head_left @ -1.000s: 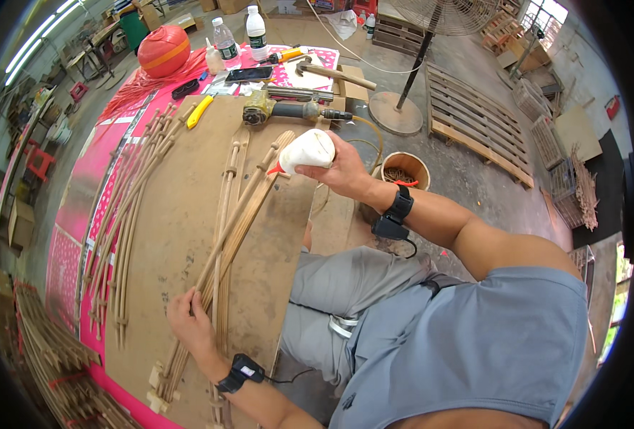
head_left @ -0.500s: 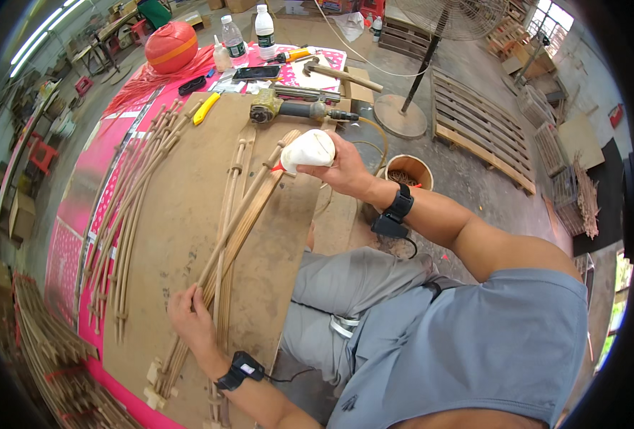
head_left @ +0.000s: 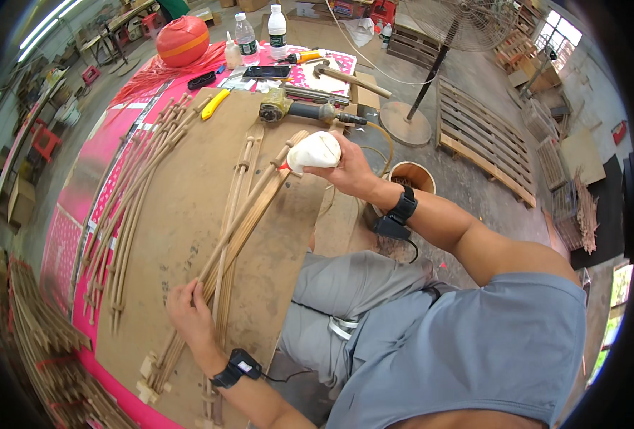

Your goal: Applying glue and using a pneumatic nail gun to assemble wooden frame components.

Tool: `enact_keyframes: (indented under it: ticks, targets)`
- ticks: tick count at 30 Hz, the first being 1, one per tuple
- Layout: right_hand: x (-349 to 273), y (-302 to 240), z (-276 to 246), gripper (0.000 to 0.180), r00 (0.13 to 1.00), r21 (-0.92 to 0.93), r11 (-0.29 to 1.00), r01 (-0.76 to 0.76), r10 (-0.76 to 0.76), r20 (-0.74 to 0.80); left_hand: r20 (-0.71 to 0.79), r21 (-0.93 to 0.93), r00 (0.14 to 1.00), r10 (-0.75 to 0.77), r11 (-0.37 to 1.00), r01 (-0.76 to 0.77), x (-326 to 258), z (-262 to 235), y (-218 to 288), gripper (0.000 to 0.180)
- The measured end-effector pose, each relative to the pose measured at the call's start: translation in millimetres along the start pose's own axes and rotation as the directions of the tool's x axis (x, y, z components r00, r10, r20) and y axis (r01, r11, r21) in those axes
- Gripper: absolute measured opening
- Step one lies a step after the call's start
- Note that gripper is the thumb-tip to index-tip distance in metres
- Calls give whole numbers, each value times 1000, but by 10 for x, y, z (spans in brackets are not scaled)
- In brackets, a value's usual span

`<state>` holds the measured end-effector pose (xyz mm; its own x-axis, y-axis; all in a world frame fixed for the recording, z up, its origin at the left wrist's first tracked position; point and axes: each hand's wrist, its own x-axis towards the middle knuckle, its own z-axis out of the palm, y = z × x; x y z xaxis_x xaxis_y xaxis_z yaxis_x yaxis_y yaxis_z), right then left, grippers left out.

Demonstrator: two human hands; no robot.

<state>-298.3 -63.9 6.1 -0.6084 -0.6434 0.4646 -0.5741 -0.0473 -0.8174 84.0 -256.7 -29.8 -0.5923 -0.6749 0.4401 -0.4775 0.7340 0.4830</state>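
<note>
My right hand [head_left: 354, 171] is wrapped round a white squeeze bottle [head_left: 314, 151], tipped so that its red nozzle [head_left: 283, 166] meets or nearly meets the upper end of a turned wooden rod [head_left: 242, 210]. Lower down, the fingers of my left hand [head_left: 191, 316] pinch that same rod. It lies slantwise over other wooden strips [head_left: 254, 216] on a brown board [head_left: 161, 250]. Small pale wood blocks [head_left: 147, 390] sit by the strips' near ends. What the nozzle tip touches cannot be made out exactly.
More rods [head_left: 134, 214] lie at the board's left. A power tool [head_left: 295, 109], yellow knife [head_left: 215, 104], hammer [head_left: 352, 79], phone [head_left: 267, 71] and bottles [head_left: 277, 32] are along the far side. A bucket [head_left: 413, 177], pallet [head_left: 485, 139] and standing fan [head_left: 431, 68] are on the right.
The whole view has shifted slightly. Both hands keep their holds, the bottle staying tipped at the rod's upper end.
</note>
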Motion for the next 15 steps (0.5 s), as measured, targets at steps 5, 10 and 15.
enact_keyframes:
  ticks: [5, 10, 15]
  targets:
    - [8, -49, -29, 57, 999, -54, 998, 22, -21, 27, -3, 23, 1000, 14, 1000, -14, 1, 23, -32, 12]
    - [20, -55, -27, 57, 994, -80, 992, 102, -97, 57, -17, 23, 1000, -8, 1000, 8, -20, 15, -21, 12]
    - [-81, -318, -36, 62, 988, -57, 998, 33, -23, 154, 7, 35, 999, -42, 999, 42, 6, -45, 90, 12]
